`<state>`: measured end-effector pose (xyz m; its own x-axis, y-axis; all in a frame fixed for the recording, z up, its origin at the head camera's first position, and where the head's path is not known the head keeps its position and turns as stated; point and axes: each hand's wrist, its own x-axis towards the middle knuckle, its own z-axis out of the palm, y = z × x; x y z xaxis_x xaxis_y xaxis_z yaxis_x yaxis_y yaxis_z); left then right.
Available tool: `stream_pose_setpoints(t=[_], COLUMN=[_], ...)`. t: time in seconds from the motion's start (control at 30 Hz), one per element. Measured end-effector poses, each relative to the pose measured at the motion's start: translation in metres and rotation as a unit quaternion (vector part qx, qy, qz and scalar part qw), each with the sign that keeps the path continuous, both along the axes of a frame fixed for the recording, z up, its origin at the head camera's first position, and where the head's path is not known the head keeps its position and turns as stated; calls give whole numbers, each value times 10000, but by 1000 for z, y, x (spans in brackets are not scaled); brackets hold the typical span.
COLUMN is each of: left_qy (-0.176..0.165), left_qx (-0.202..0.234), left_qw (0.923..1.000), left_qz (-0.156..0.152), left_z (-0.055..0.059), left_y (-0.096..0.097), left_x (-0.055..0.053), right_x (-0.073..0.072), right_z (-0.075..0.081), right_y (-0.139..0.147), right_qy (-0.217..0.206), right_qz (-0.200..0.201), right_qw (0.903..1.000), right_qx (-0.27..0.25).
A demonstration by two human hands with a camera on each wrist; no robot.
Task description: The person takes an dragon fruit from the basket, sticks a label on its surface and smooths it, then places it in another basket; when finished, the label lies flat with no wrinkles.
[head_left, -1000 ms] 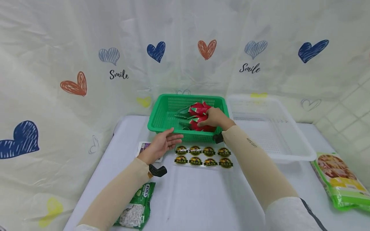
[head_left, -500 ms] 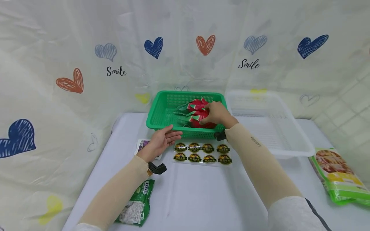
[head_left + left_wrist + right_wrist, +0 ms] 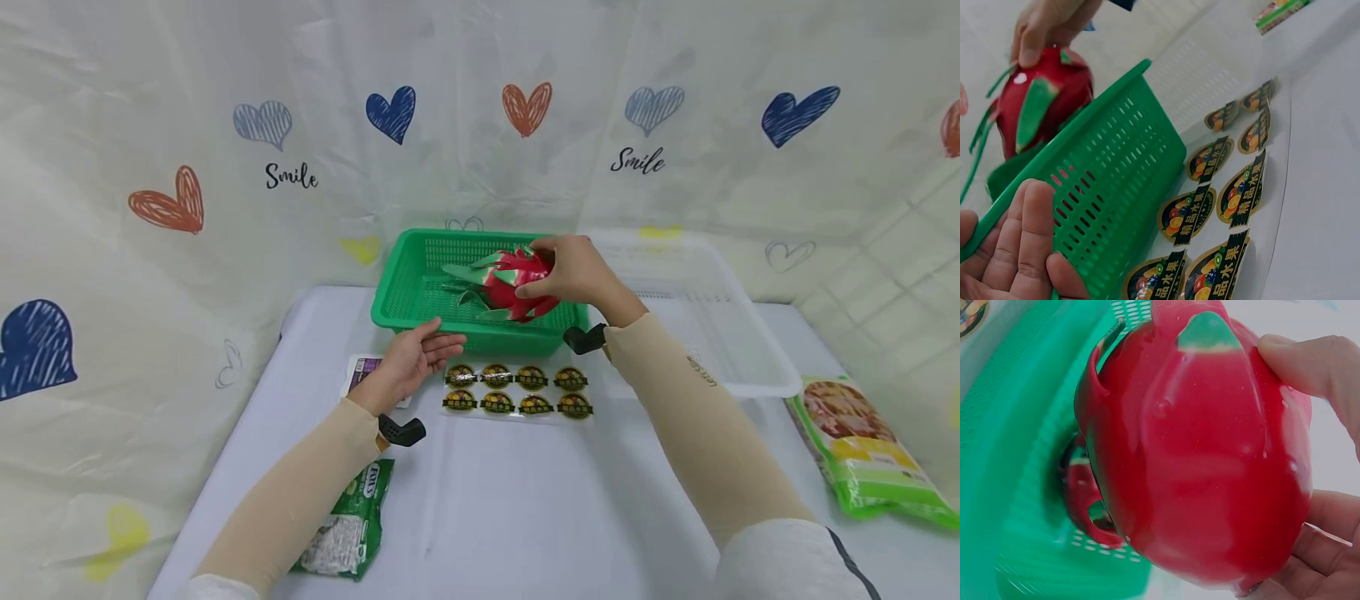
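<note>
My right hand [image 3: 581, 271] grips a red dragon fruit [image 3: 1204, 450] with green-tipped scales, thumb on one side and fingers on the other. In the right wrist view it hangs above the green basket [image 3: 480, 337]. A second dragon fruit [image 3: 1082, 494] lies inside the basket, mostly hidden behind the held one. At the basket's front left my left hand [image 3: 412, 358] has its fingers extended, palm turned inward. In the left wrist view its fingers [image 3: 1036, 219] lie against the basket's rim and wall, holding nothing.
A sheet of round fruit stickers [image 3: 517, 390] lies in front of the basket. To the right stands a white basket [image 3: 757, 390], with a green food bag [image 3: 862, 442] beyond. A green packet [image 3: 348, 525] and a partly hidden purple-and-white pack [image 3: 360, 371] are at left.
My right hand has risen and moved slightly right, lifting one dragon fruit off the basket's floor. The left hand stays by the rim. The view has shifted a little.
</note>
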<state>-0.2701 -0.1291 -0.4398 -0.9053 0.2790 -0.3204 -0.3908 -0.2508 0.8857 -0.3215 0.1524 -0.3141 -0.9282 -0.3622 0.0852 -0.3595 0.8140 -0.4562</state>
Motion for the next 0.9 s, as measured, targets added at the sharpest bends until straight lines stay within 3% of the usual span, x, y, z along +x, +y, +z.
stream_pose_setpoints(t=[0.2,0.43,0.6,0.9], left_qy=[-68,14,-111,-14], left_qx=[48,59,46,111], left_qw=[10000,10000,9999,9999], left_qz=[-16,-10,107,-18], left_z=[2,0,-2,-2], left_y=[0,-2,-1,-1], left_x=[-1,-1,-1,-4], right_x=[20,60,94,149], right_z=[14,9,-9,-58], right_y=[8,18,26,36], right_qy=[118,133,152,2], right_qz=[-34,138,279,456], right_qw=[9997,9990,9980,9951], right_qx=[-208,-409,-539,-879])
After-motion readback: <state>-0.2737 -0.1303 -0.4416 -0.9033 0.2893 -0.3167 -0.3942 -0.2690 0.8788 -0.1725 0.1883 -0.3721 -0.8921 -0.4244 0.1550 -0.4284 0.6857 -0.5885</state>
